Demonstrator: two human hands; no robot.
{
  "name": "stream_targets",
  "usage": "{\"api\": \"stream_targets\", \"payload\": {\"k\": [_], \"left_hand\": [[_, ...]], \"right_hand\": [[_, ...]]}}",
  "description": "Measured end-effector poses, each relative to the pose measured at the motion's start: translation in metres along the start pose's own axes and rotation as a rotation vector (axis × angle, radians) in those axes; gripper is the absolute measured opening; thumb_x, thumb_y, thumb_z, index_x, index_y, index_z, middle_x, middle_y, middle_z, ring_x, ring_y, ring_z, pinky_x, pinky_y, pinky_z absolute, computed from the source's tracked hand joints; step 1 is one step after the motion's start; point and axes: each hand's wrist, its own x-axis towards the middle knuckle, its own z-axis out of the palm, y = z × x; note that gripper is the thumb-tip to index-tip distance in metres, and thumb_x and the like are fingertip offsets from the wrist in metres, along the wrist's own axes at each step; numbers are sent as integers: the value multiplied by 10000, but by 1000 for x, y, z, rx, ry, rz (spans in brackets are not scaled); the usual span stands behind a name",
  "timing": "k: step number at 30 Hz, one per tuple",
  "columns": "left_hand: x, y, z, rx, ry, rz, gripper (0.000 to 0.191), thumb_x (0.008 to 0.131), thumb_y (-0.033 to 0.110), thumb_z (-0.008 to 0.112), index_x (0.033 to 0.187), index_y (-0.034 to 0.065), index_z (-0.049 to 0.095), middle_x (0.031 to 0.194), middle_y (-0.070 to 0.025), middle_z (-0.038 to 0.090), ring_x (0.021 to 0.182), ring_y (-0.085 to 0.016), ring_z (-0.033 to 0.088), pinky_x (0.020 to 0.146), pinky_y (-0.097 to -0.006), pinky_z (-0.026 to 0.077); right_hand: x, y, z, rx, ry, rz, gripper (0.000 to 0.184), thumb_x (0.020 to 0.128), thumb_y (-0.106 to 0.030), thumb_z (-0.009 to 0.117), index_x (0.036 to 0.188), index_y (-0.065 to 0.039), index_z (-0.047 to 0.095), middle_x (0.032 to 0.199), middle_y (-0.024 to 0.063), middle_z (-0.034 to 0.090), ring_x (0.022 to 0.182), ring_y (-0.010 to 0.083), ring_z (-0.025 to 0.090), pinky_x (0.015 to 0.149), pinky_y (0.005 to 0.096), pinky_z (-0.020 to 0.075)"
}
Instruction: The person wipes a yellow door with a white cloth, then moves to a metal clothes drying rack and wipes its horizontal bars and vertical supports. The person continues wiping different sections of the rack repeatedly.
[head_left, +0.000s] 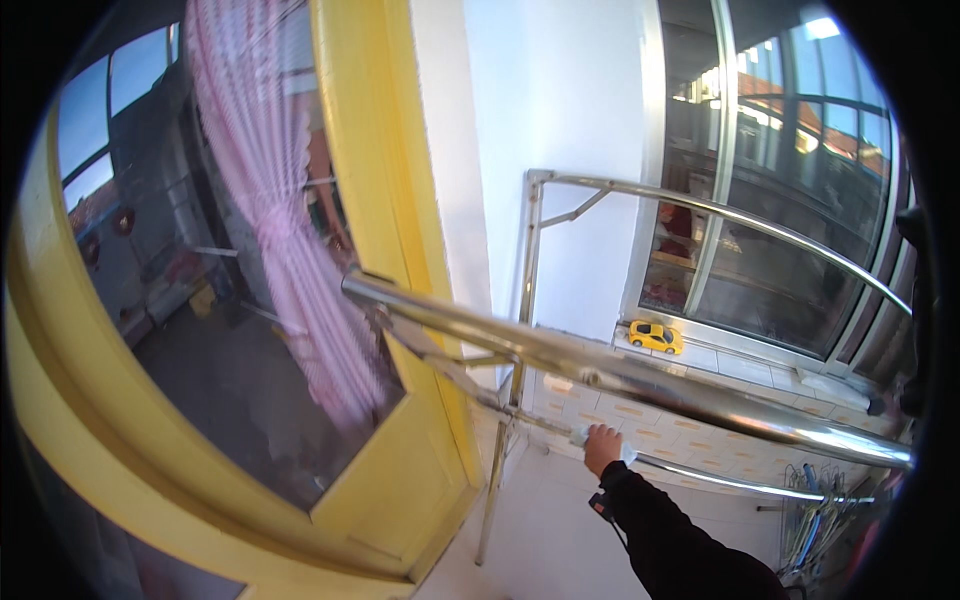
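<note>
My right hand (602, 450), in a black sleeve, is wrapped around the lower crossbar (712, 480) of a metal clothes-drying rack. Between the palm and the bar is a pale wipe or cloth (628, 452), bunched up and showing on both sides of the fingers. Above the hand, the rack's thick near top rail (637, 367) crosses the view at a slant. Farther back, the thinner far rail (720, 206) runs past the window. My left hand is out of view.
A yellow toy car (655, 337) stands on the tiled windowsill (739, 367). Clothes hangers (814, 517) cluster at the crossbar's right end. On the left are a yellow-framed glass door (420, 480) and a pink curtain (285, 232). A rack leg (491, 495) reaches the pale floor (547, 532).
</note>
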Motion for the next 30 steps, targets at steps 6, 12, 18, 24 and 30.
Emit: {"api": "stream_targets", "payload": {"k": [6,12,18,24,30], "left_hand": [[56,-1,-21,61,-22,271,276,974,277,519,924,30,632,907,-228,669,876,-454,620,784,-534,500],[127,45,-37,-34,-88,305,265,981,269,518,960,43,654,890,-219,658,893,-435,619,798,-528,496],[187,172,-93,142,-26,555,175,960,188,569,983,58,683,906,-164,708,870,-358,671,793,-451,535],[212,376,-211,-302,296,687,157,994,172,594,939,37,652,850,-74,698,807,-149,672,760,-312,542],[168,498,-297,-655,571,922,180,1042,168,591,1013,-7,622,895,-27,652,859,-93,596,815,-252,485]], "right_hand": [[15,-31,5,234,29,-92,258,872,-189,625,1089,-55,589,1104,172,636,1069,357,622,877,522,484],[-24,61,56,101,34,-117,390,907,-200,571,1261,-39,603,1328,233,590,1290,400,519,1063,555,399],[-99,188,94,46,-149,-80,453,945,-246,529,1342,-40,592,1422,206,555,1364,378,466,1120,565,347],[-183,325,100,55,-245,135,468,956,-255,519,1366,-38,576,1434,196,551,1356,373,475,1122,552,348],[-224,439,102,-113,-403,248,537,956,-288,536,1435,-45,513,1467,182,524,1395,361,436,1148,517,318]]}}
